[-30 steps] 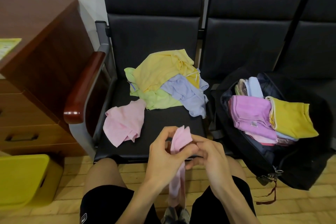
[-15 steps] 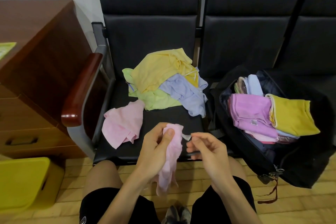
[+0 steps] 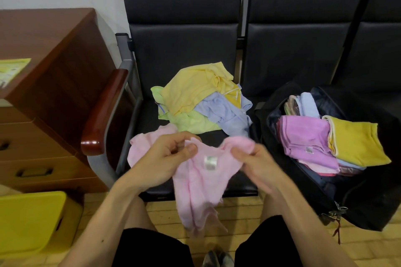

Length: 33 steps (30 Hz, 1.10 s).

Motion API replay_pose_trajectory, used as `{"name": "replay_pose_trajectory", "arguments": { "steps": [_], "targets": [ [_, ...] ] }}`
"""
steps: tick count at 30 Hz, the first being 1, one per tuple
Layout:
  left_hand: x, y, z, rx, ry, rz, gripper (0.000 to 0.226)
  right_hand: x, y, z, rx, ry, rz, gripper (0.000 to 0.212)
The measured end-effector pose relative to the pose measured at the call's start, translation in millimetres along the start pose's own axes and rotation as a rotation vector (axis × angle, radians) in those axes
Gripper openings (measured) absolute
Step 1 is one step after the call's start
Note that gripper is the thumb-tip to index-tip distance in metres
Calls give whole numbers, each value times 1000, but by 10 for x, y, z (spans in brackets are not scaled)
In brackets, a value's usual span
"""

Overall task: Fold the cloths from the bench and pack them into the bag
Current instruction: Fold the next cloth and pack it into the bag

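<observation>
While the left hand (image 3: 171, 158) and the right hand (image 3: 256, 165) are each pinching the top edge of a pink cloth (image 3: 201, 186), thumbs pressing it against curled fingers, the cloth is hanging unfolded between the knees, just in front of the bench (image 3: 184, 50), its white label facing up.

By my judgement the task is running past the halfway mark. The bag (image 3: 368, 201) on the neighbouring seat is already holding a stack of folded cloths, with a purple cloth (image 3: 303, 134) and a mustard cloth (image 3: 355, 141) lying on top and others showing beneath and behind. Four more are waiting on the bench: a yellow cloth (image 3: 191, 86), a blue cloth (image 3: 225, 112) and a green cloth (image 3: 188, 121) are lying heaped together, and a second pink cloth (image 3: 138, 147) is lying just beside the heap, partly hidden behind the left hand.

Room for moving is looking fair. The seat in front of the heap is offering bare surface for folding, though the wooden armrest (image 3: 104, 110) is closing off the left side and the bag's raised rim is standing close on the right. The bag's mouth is gaping wide, yet the stack is nearing its rim.
</observation>
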<state>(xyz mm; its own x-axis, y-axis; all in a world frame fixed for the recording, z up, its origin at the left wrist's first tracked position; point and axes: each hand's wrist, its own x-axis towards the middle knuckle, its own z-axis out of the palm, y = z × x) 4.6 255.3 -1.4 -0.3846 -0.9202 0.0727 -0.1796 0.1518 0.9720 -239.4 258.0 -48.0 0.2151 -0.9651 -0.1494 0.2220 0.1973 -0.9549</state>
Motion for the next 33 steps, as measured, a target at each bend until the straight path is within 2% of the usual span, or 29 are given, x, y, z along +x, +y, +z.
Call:
{"name": "replay_pose_trajectory", "arguments": {
  "steps": [2, 3, 6, 10, 14, 17, 22, 29, 33],
  "targets": [
    [17, -140, -124, 91, 156, -21, 22, -11, -292, 0, -139, 145, -169, 43],
    [14, -210, -141, 126, 221, -26, 24, -22, -395, 38, -223, 163, -231, 52],
    [-31, -347, -94, 188, 305, -17, 29, -77, -495, 208, -415, 101, -311, 65],
    [-81, -279, -44, 63, 395, -3, 25, -150, -520, 230, -449, 241, -374, 52],
    [-118, -180, 4, -38, 415, 16, 24, -225, -547, 253, -456, 272, -374, 25],
    [-118, -148, 52, -85, 409, 33, 30, -269, -570, 262, -429, 310, -376, 15],
    [-117, -92, 156, -75, 395, 70, 34, -336, -537, 247, -359, 324, -319, 21],
    [-58, -20, 333, -26, 413, 78, 21, -382, -416, 171, -226, 360, -208, 43],
    [-44, 93, 425, -59, 397, 82, 22, -398, -335, 162, -64, 353, -163, 34]
  ]
}}
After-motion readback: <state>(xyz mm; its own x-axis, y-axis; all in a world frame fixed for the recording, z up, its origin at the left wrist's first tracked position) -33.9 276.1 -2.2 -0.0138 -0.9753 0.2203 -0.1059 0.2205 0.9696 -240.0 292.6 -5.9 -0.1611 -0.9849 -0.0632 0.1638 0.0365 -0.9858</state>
